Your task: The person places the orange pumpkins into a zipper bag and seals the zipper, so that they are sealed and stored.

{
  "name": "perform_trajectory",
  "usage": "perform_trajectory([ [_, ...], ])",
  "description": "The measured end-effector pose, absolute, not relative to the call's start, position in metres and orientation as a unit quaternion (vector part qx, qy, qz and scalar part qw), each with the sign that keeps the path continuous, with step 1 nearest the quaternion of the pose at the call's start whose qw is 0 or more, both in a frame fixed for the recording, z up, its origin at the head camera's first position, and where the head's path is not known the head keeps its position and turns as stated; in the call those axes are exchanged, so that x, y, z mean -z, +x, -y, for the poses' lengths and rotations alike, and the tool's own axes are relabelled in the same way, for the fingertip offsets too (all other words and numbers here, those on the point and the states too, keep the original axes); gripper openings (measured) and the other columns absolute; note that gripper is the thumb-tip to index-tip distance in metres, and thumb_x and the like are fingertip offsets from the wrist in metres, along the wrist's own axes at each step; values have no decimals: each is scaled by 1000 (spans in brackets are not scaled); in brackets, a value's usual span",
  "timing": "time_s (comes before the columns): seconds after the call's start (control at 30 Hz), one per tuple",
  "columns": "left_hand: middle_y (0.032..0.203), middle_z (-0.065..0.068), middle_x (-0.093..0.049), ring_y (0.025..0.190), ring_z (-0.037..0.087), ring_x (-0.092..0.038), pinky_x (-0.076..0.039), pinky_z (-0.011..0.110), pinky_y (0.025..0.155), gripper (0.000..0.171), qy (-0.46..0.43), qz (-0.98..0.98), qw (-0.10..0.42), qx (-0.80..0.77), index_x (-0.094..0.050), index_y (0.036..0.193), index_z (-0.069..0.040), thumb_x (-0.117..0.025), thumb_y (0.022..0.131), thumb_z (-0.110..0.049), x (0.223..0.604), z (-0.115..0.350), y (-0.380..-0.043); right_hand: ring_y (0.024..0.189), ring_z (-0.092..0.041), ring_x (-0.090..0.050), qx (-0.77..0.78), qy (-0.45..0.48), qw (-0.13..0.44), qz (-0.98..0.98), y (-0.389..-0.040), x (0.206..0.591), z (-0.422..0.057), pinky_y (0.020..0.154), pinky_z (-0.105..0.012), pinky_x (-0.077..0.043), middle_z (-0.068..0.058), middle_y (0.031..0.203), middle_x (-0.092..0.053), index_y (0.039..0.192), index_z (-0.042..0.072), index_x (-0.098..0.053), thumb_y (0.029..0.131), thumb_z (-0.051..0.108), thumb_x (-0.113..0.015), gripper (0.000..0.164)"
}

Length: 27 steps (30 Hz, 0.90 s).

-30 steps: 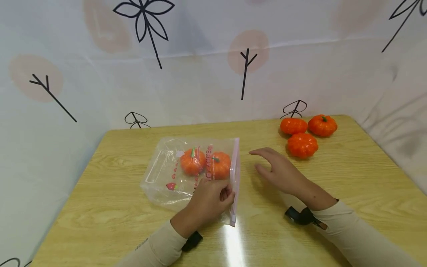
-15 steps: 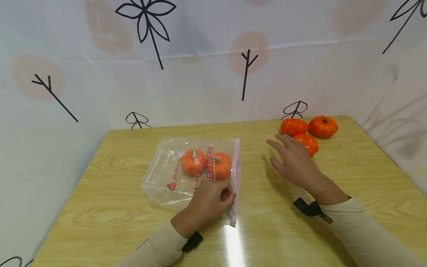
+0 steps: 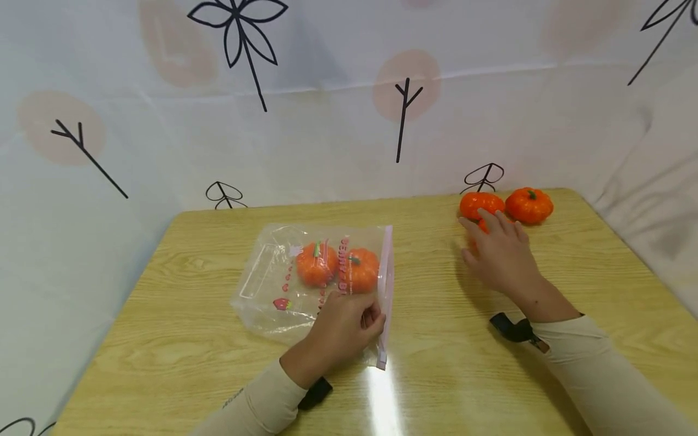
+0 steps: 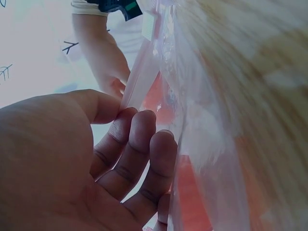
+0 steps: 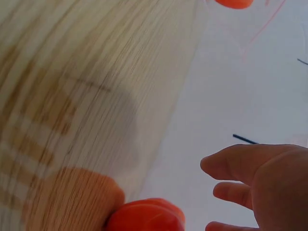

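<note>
A clear zip bag (image 3: 256, 275) with pink printing lies on the table, its pink zip edge facing right. Two small orange pumpkins, one (image 3: 316, 264) beside the other (image 3: 362, 270), show through the plastic. My left hand (image 3: 339, 327) pinches the bag's edge between thumb and fingertips; the left wrist view shows the pink zip strip (image 4: 138, 79) rising from that pinch. My right hand (image 3: 504, 260) hovers over the nearest loose pumpkin (image 5: 147, 216), fingers spread, mostly hiding it in the head view. A gap shows between those fingers and the pumpkin in the right wrist view.
Two more orange pumpkins, one (image 3: 480, 204) left of the other (image 3: 529, 206), sit at the table's back right. A white patterned cloth (image 3: 338, 145) hangs behind the wooden table (image 3: 180, 357). The bag's slider (image 4: 149, 25) is at the strip's near end.
My right hand has moved right and away from the bag's opening, to above the nearest loose pumpkin. The left hand and the bag have stayed in place.
</note>
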<state>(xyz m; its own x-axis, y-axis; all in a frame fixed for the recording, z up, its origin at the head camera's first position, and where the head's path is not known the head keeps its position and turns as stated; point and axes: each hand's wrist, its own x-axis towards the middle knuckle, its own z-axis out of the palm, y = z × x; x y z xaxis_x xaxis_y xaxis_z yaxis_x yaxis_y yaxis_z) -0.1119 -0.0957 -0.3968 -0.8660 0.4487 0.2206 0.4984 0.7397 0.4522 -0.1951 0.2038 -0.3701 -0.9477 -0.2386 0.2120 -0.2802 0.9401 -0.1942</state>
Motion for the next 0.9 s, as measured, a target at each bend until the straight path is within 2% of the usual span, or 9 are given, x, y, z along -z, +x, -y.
perform_trajectory([
  [0.23,60,-17,-48,56,-4,-43,-33,27,73,21,-252,932,44,257,-56,74,-25,-68,91,-26,396,95,-112,141,-60,-20,-102,117,82,984,-201,373,-213,107,-78,-17,-32,155,-26,147,9,-45,94,24,-61,57],
  [0.53,60,-17,-47,56,-4,-42,-32,27,72,21,-253,932,46,257,-56,73,-24,-68,91,-25,395,96,-111,141,-62,-15,-91,101,33,990,-206,376,-221,108,-77,-19,-36,156,-19,152,7,-36,94,26,-60,66],
  [0.7,60,-17,-47,56,-3,-42,-32,27,72,21,-250,933,44,256,-56,73,-24,-68,91,-26,395,96,-111,138,-63,-19,-73,105,28,991,-207,377,-222,108,-76,-22,-38,151,-24,151,4,-36,94,26,-62,67],
  [0.9,61,-18,-47,57,-4,-42,-32,27,72,21,-251,933,41,257,-56,74,-25,-67,92,-28,395,96,-112,137,-59,-26,-65,110,29,991,-206,375,-224,105,-74,-29,-35,146,-33,148,1,-39,88,22,-70,72],
])
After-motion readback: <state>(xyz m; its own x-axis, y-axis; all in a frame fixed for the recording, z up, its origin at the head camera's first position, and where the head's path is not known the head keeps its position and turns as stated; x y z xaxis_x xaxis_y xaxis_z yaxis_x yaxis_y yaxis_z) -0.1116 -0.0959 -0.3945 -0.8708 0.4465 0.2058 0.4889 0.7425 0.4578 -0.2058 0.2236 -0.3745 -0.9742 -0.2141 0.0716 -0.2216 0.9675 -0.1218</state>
